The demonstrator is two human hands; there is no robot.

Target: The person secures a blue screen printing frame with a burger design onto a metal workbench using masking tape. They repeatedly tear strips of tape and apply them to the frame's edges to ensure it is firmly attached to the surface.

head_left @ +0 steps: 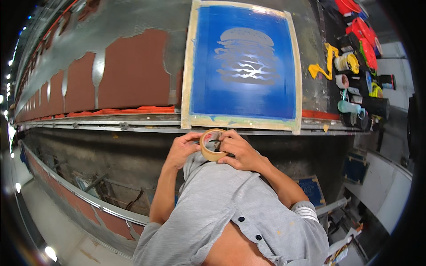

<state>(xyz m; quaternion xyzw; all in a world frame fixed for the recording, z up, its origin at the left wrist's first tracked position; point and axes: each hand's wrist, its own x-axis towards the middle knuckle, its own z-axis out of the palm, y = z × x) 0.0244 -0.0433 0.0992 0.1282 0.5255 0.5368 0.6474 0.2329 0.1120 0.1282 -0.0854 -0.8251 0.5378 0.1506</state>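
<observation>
Just beyond the grey shirt [208,195], the right hand [239,150], at three o'clock, grasps the tan tape roll [212,155]; the left hand [181,150], at nine, holds its rim (thumb and fingers parted). Farther, at twelve-to-one, lies a blue screen [244,104].

The left hand [182,150] is held just left of the frame's centre, its fingers bent and turned rightward. The right hand [239,150] is held close by, at the centre, its fingers curled leftward and its thumb set below them. The left forearm [164,193] is angled steeply upward; the right forearm [282,182] is slanted up and leftward from the lower right.
</observation>
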